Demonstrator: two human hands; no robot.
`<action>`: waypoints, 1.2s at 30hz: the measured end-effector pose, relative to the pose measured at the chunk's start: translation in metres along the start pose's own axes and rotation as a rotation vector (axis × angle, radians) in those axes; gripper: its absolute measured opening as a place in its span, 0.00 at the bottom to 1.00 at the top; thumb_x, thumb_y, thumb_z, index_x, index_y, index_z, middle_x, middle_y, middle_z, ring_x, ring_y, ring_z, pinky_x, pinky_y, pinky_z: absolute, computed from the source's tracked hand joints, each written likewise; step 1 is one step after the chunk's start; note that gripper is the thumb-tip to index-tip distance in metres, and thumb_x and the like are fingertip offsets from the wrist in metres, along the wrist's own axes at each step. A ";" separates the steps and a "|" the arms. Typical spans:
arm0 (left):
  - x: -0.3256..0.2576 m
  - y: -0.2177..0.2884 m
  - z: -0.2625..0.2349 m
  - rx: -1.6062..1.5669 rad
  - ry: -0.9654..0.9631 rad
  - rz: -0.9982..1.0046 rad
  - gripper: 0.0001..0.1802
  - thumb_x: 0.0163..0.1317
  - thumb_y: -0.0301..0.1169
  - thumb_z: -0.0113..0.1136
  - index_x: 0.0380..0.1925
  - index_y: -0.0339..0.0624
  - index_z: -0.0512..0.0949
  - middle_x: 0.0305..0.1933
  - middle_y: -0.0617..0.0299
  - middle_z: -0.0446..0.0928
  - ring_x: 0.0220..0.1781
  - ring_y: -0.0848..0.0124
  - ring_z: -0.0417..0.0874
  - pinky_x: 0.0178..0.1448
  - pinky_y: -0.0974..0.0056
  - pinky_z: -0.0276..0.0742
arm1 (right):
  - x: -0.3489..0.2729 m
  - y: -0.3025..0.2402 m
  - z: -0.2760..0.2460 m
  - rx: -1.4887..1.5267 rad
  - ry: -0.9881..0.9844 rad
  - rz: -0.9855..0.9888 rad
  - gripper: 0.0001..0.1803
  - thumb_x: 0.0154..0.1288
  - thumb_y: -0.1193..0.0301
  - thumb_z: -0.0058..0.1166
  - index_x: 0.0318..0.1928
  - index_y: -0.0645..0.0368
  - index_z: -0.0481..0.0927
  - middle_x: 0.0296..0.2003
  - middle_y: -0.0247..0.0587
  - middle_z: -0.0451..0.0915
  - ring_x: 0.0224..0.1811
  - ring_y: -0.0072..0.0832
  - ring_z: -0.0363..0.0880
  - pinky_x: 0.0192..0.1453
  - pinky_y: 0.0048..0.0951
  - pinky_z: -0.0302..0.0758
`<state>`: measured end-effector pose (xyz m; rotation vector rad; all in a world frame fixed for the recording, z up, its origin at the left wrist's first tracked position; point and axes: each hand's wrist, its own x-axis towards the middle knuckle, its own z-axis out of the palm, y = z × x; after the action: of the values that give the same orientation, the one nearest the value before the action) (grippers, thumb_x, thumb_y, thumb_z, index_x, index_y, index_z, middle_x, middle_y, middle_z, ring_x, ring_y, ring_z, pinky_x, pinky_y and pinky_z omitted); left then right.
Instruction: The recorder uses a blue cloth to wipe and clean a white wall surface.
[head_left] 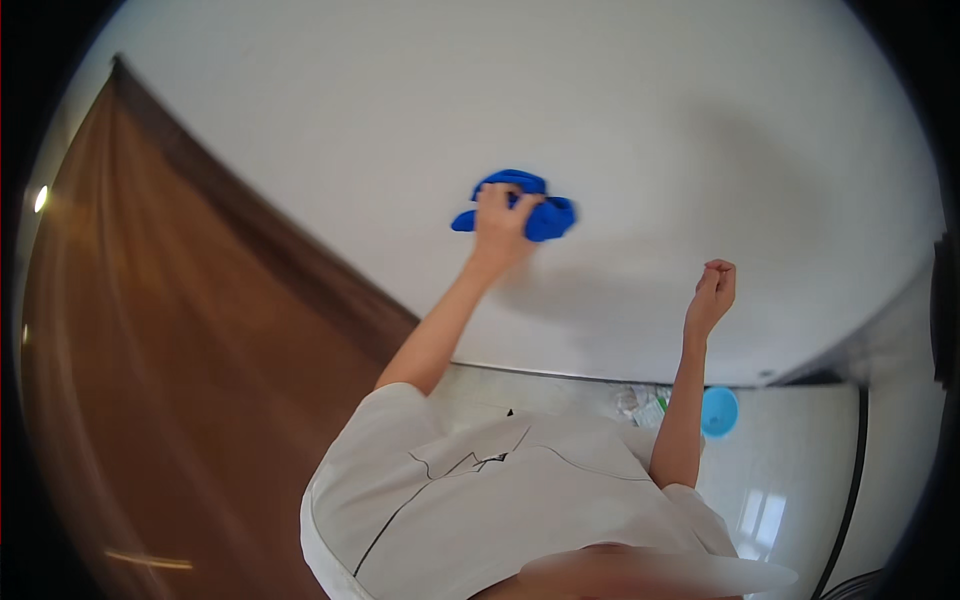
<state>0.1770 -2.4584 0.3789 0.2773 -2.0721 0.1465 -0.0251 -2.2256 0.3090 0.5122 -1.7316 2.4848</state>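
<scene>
A bunched blue cloth [550, 218] is pressed against the white wall [620, 110] in front of me. My left hand [503, 222] grips it, with the fingers bent over its folds and part of the cloth sticking out on both sides. To the right, my right hand [713, 287] is raised with its fingers curled in, apart from the wall as far as I can tell. Nothing shows in it.
A brown curtain [200, 330] hangs along the left side. On the pale tiled floor [790, 440] stand a light blue basin [719, 412] and, beside it, some clear plastic items [640, 404]. A dark strip [857, 460] runs along the floor's right edge.
</scene>
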 end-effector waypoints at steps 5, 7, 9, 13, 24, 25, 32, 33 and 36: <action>-0.039 -0.186 -0.100 0.122 0.093 -0.382 0.30 0.37 0.26 0.72 0.45 0.45 0.73 0.42 0.51 0.68 0.47 0.51 0.72 0.54 0.53 0.70 | -0.059 0.022 0.118 -0.011 -0.413 0.054 0.06 0.64 0.80 0.43 0.32 0.58 0.73 0.20 0.20 0.60 0.22 0.09 0.52 0.26 0.16 0.50; -0.109 -0.185 -0.108 0.088 0.156 -0.636 0.33 0.38 0.26 0.71 0.49 0.43 0.70 0.44 0.50 0.68 0.49 0.51 0.72 0.57 0.54 0.70 | -0.096 0.012 0.084 -0.085 -0.523 0.102 0.06 0.64 0.81 0.43 0.32 0.58 0.74 0.20 0.20 0.60 0.22 0.09 0.52 0.26 0.17 0.50; -0.136 -0.243 -0.108 -0.056 0.477 -0.876 0.38 0.40 0.25 0.71 0.54 0.40 0.64 0.50 0.51 0.69 0.54 0.56 0.72 0.61 0.56 0.68 | -0.119 0.014 0.117 -0.071 -0.577 0.081 0.06 0.64 0.81 0.44 0.32 0.59 0.74 0.20 0.20 0.60 0.22 0.09 0.52 0.25 0.17 0.49; -0.116 -0.340 -0.165 -0.326 0.676 -0.927 0.31 0.45 0.19 0.64 0.52 0.38 0.66 0.49 0.55 0.71 0.51 0.63 0.75 0.58 0.60 0.71 | -0.173 -0.005 0.187 0.000 -0.561 0.084 0.07 0.63 0.81 0.44 0.32 0.59 0.75 0.20 0.21 0.61 0.22 0.09 0.52 0.25 0.17 0.49; -0.172 -0.228 -0.078 -0.427 0.825 -0.964 0.27 0.50 0.15 0.57 0.52 0.37 0.62 0.46 0.56 0.70 0.43 0.67 0.76 0.48 0.62 0.75 | -0.154 0.007 0.044 -0.320 -0.406 0.036 0.06 0.61 0.80 0.45 0.32 0.61 0.77 0.17 0.21 0.61 0.20 0.09 0.53 0.24 0.18 0.49; -0.181 -0.222 -0.074 -0.438 0.775 -1.005 0.34 0.48 0.17 0.60 0.56 0.37 0.58 0.52 0.52 0.66 0.49 0.63 0.75 0.55 0.60 0.74 | -0.153 0.003 0.044 -0.352 -0.436 0.048 0.06 0.61 0.80 0.45 0.32 0.61 0.77 0.17 0.22 0.62 0.20 0.09 0.54 0.24 0.18 0.50; -0.100 -0.070 -0.056 -0.182 0.519 -0.821 0.38 0.39 0.18 0.68 0.53 0.37 0.61 0.50 0.51 0.63 0.55 0.58 0.68 0.62 0.52 0.64 | -0.142 -0.031 0.038 -0.280 -0.504 0.188 0.06 0.60 0.80 0.46 0.34 0.62 0.77 0.17 0.24 0.64 0.20 0.10 0.58 0.24 0.19 0.55; -0.093 -0.047 -0.047 -0.101 0.413 -0.709 0.38 0.37 0.20 0.70 0.51 0.36 0.63 0.48 0.51 0.63 0.54 0.57 0.66 0.61 0.51 0.63 | -0.138 -0.034 0.028 -0.300 -0.518 0.169 0.06 0.60 0.80 0.46 0.34 0.62 0.77 0.17 0.24 0.64 0.20 0.10 0.58 0.24 0.19 0.55; -0.077 0.031 -0.012 -0.159 0.201 -0.481 0.32 0.34 0.24 0.71 0.45 0.39 0.69 0.45 0.51 0.62 0.50 0.53 0.64 0.57 0.50 0.60 | -0.125 -0.044 -0.002 -0.283 -0.475 0.162 0.06 0.60 0.80 0.47 0.34 0.62 0.78 0.16 0.25 0.63 0.19 0.11 0.58 0.23 0.19 0.55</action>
<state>0.2157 -2.4155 0.3184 0.6252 -1.7531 -0.2701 0.1023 -2.1913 0.3090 1.0337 -2.3312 2.2823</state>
